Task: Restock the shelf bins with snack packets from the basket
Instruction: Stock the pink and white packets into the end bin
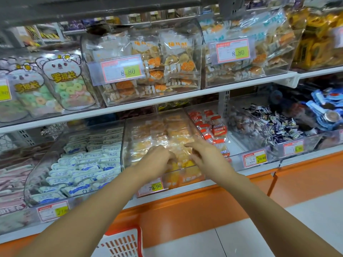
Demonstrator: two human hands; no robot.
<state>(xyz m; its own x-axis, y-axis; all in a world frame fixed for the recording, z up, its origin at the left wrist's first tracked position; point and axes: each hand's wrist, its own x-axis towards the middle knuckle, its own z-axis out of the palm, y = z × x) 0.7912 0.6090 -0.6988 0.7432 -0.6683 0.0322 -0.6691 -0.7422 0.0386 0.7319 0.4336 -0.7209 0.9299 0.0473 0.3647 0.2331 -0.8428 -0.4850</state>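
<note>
Both my hands reach into the middle clear bin [126,145] on the lower shelf, which holds yellow and orange snack packets [176,127] in clear wrap. My left hand [157,161] has its fingers curled down onto packets near the bin's front. My right hand [206,154] lies just to the right, fingers apart and resting on the glossy packets. The two hands are nearly touching. A red and white basket [122,243] sits low at the bottom edge, under my left forearm; its contents are hidden.
A bin of white and blue packets [83,164] stands to the left, a bin of red-labelled packets [215,128] to the right. Upper shelf bins [148,67] overhang. Price tag 29.90 [151,187] fronts the middle bin. An orange shelf base [204,204] meets the tiled floor.
</note>
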